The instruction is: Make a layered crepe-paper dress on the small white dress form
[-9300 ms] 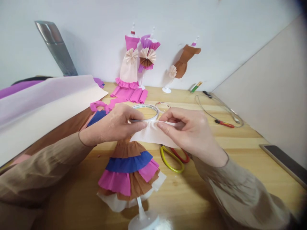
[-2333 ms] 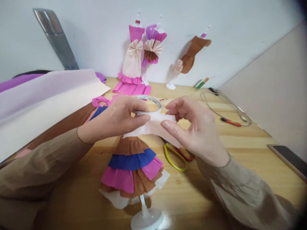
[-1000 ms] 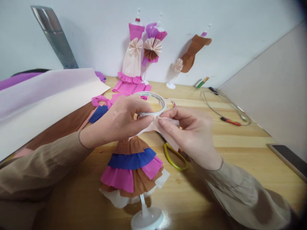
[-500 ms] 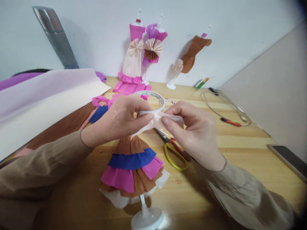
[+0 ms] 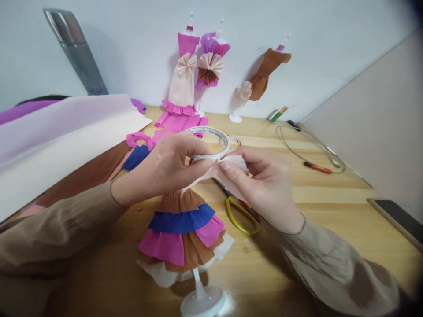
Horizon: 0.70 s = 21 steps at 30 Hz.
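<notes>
Nearest the viewer, a white stand (image 5: 202, 303) rises from the wooden table (image 5: 330, 220) and carries a small mannequin dressed in a ruffled skirt (image 5: 181, 235) of brown, blue and pink paper with a white hem. Just above the skirt, both hands meet over a pale paper strip (image 5: 236, 164) at the mannequin's top. The left hand (image 5: 165, 165) is closed, pinching the strip between thumb and forefinger, and a tape roll (image 5: 211, 143) sits against its fingers. The right hand (image 5: 261, 180) pinches the same strip from the other side, its fingertips touching the left thumb.

Under the right hand lie scissors (image 5: 239, 213) with yellow and red handles. To the left, a big cream sheet (image 5: 59, 141) spreads over brown, blue and pink paper scraps (image 5: 139, 147). At the right edge is a dark phone (image 5: 396, 220). Farther back on the right, a wire loop (image 5: 309, 147) lies with a red tool (image 5: 317, 167).

Against the wall stand three dressed mannequins: a pink and cream dress (image 5: 181, 83), a purple one (image 5: 209, 61) and a brown one (image 5: 262, 77). A metal bar (image 5: 76, 50) leans at the far left.
</notes>
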Each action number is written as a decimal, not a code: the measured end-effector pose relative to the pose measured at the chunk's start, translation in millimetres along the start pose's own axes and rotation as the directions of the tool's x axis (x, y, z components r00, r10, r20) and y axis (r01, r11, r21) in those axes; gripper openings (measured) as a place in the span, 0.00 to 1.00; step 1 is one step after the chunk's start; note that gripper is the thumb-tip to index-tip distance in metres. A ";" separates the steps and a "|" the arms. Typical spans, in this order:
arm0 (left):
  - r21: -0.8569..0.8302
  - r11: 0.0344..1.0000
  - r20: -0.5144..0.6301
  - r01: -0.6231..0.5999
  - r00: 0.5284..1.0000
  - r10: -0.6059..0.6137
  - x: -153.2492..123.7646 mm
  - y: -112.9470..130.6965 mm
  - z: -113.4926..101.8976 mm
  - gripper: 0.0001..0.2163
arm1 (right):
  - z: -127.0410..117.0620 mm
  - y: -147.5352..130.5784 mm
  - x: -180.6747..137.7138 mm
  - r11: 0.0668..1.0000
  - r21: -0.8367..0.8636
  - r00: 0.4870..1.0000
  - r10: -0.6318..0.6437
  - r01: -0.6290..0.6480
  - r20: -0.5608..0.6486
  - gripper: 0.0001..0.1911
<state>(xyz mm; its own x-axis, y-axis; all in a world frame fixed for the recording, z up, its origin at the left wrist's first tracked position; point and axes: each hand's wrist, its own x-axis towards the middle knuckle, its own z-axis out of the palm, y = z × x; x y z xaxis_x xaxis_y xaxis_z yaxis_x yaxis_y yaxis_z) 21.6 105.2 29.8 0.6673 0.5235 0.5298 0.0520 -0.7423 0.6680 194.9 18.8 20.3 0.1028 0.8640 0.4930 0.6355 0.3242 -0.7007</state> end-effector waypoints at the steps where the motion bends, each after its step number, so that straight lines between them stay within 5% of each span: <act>1: -0.003 1.000 0.007 0.000 1.000 0.000 -0.1 0.1 -0.2 0.07 | 0.5 0.1 0.0 1.000 0.000 1.000 0.011 -0.011 -0.001 0.13; 21: 0.033 0.999 0.020 0.007 1.000 -0.008 -1.4 3.6 2.9 0.06 | 16.6 1.8 -3.9 0.902 0.368 0.972 0.235 -0.226 0.019 0.09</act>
<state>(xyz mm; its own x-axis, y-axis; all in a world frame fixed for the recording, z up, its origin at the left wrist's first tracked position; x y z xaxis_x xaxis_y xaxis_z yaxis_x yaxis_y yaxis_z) 23.0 100.5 29.9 0.6814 0.5211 0.5139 0.0816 -0.7519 0.6542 183.0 22.3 8.6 0.2350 0.9232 0.3042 0.2686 0.2392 -0.9331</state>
